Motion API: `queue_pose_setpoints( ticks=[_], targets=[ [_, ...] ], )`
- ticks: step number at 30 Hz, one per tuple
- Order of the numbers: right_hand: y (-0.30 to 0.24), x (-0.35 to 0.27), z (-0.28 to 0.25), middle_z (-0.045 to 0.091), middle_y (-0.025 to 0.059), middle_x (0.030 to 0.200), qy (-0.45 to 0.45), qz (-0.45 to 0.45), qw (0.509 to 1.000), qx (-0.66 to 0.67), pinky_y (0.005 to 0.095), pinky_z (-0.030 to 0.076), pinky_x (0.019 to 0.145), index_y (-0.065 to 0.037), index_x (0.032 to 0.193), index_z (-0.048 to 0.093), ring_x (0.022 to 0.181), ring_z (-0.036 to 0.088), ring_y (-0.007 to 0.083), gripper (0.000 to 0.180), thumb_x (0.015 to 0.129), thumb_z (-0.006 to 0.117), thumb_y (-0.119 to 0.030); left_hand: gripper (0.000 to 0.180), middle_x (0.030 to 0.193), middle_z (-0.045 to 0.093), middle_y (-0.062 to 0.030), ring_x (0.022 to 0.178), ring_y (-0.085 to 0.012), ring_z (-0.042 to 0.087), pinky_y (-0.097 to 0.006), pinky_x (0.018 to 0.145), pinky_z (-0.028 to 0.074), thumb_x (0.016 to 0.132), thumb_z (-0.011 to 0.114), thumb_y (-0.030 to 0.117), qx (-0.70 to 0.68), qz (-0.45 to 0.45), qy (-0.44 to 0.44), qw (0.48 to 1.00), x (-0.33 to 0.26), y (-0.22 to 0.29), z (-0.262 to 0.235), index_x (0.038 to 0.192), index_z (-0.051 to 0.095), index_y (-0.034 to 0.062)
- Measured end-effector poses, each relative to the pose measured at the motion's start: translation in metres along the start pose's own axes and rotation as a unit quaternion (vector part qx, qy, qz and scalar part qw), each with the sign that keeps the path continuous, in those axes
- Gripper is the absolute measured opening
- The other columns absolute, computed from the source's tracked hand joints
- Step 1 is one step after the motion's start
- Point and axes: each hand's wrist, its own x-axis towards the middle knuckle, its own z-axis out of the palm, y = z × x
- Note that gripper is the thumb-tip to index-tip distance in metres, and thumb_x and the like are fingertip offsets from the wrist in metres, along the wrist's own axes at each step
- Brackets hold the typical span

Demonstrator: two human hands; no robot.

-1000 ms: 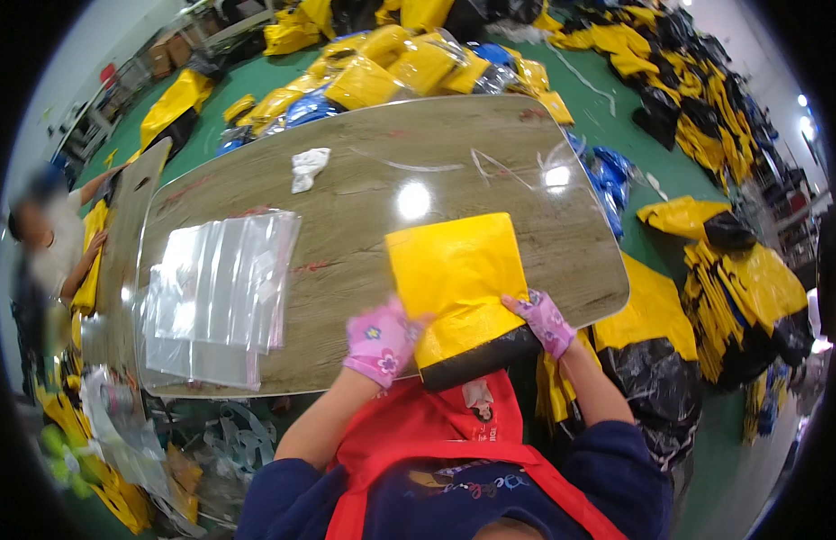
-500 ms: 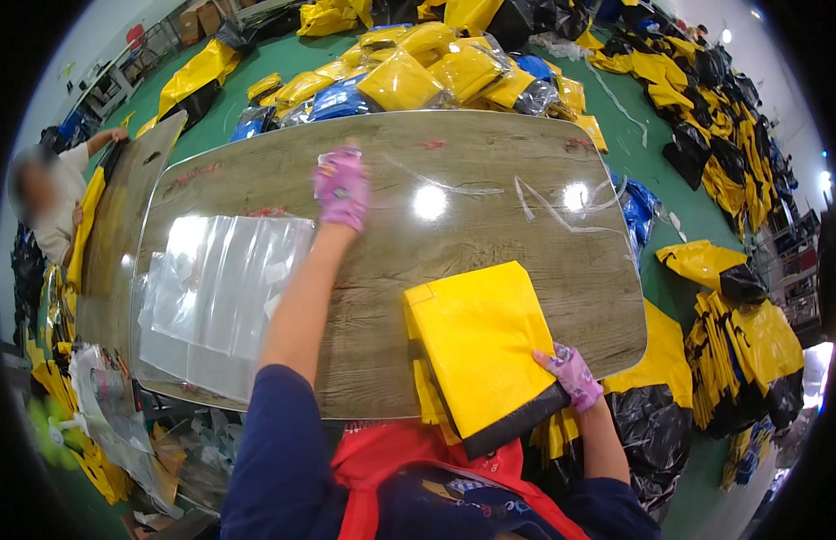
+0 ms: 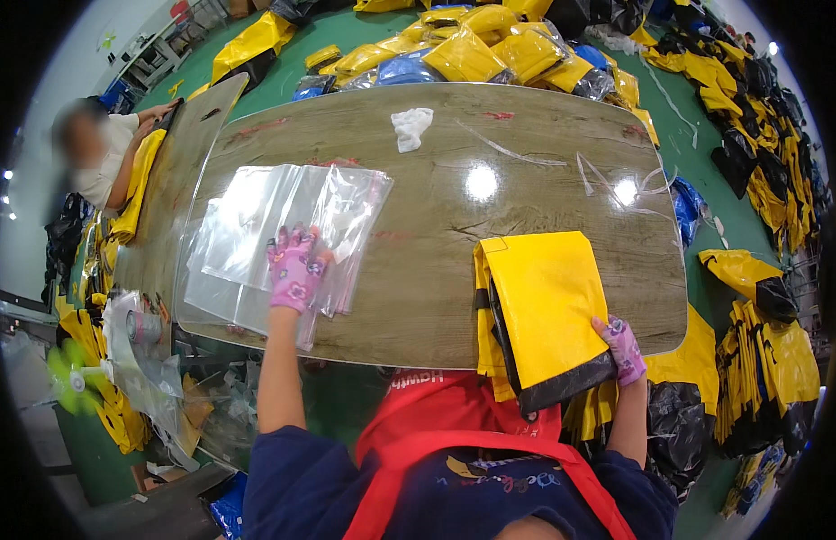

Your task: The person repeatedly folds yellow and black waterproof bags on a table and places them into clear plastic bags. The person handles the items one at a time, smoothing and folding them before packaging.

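Observation:
My left hand (image 3: 294, 267), in a pink patterned glove with bare fingertips, lies with fingers spread on a stack of clear plastic bags (image 3: 242, 216) at the table's left. At the front right, a folded yellow-and-black sheet (image 3: 551, 301) of glossy material hangs partly over the near edge. My right hand (image 3: 623, 349), gloved alike, grips its right side, thumb on top and the other fingers partly hidden. A crumpled white cloth (image 3: 411, 128) rests near the table's far edge, apart from both hands.
The wood-patterned table (image 3: 418, 207) carries thin clear strips (image 3: 607, 184) at right. Beyond it lies a heap of bagged yellow and blue packs (image 3: 472, 54). More yellow-and-black sheets (image 3: 769, 369) stand right. A co-worker (image 3: 107, 148) handles another sheet at far left, above a green fan (image 3: 71, 378).
My left hand has left the white cloth and come back toward me onto the clear bags, its fingers spreading. My right hand keeps hold of the folded sheet. The whole view has shifted.

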Motion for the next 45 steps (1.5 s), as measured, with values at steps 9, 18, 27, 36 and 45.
queue_pose_setpoints(
  ticks=[9,18,27,36,45],
  targets=[
    [0.021,-0.001,-0.010,0.068,0.0046,0.093,0.017,-0.043,0.998,-0.032,0.0239,0.046,0.074,0.006,0.103,0.064,0.080,0.061,0.0104,0.044,0.089,0.063,-0.036,0.030,0.085,0.066,-0.0070,0.067,-0.0120,0.057,-0.026,0.060,0.047,0.095,0.054,0.022,-0.515,-0.162,0.027,0.841,0.034,-0.013,0.009,0.113,0.064,-0.0009],
    [0.015,-0.002,-0.003,0.069,0.0039,0.091,0.010,-0.027,0.999,0.013,0.0231,0.046,0.074,0.004,0.101,0.066,0.080,0.061,0.0098,0.044,0.088,0.065,-0.038,0.046,0.117,0.062,-0.0123,0.103,-0.0243,0.061,-0.033,0.090,0.047,0.088,0.060,0.029,-0.074,-0.117,0.243,0.960,0.063,-0.205,0.008,0.127,0.055,0.0056],
    [0.014,-0.011,-0.003,0.069,0.0046,0.094,0.018,-0.036,0.999,0.031,0.0233,0.047,0.075,0.005,0.105,0.065,0.081,0.062,0.0103,0.040,0.089,0.065,-0.032,0.059,0.155,0.022,-0.0111,0.144,-0.0280,0.017,-0.048,0.116,0.013,0.092,0.050,0.031,0.048,0.120,-0.050,0.990,0.026,-0.044,0.025,0.147,0.032,0.0183],
    [0.054,-0.054,0.000,0.066,0.0072,0.107,0.056,-0.069,0.957,0.276,0.0281,0.049,0.082,0.002,0.116,0.058,0.091,0.063,0.0147,0.040,0.091,0.062,-0.029,0.045,0.149,0.035,-0.0092,0.141,-0.0323,0.023,-0.050,0.115,0.013,0.090,0.054,0.030,-0.090,0.395,-0.046,0.913,-0.037,0.085,0.013,0.132,0.051,0.0137],
    [0.039,-0.071,0.025,0.066,0.0062,0.106,0.066,-0.077,0.985,0.140,0.0248,0.048,0.082,0.003,0.117,0.059,0.091,0.062,0.0132,0.038,0.093,0.058,-0.026,0.042,0.144,0.042,-0.0091,0.138,-0.0295,0.030,-0.045,0.115,0.017,0.094,0.046,0.025,-0.111,0.337,0.021,0.934,-0.043,0.130,0.032,0.135,0.049,0.0157]
  ],
)
